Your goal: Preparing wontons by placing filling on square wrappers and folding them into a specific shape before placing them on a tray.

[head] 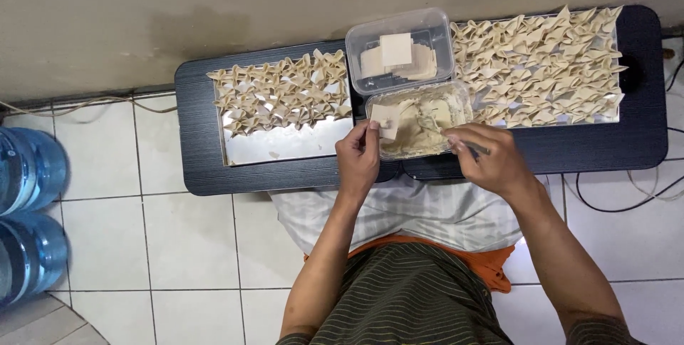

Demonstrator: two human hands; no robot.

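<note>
A low dark tabletop full of folded dough

The tabletop is set on a white tiled floor beside a wall. A shiny tray is laid on its left part, with folded dough pieces in rows across the far half. Many more folded pieces are spread over the right part. In the middle, two clear tubs are placed: the far tub holds flat dough squares, the near tub holds a pale filling. Two big blue water bottles stand on the floor at the left.
</note>
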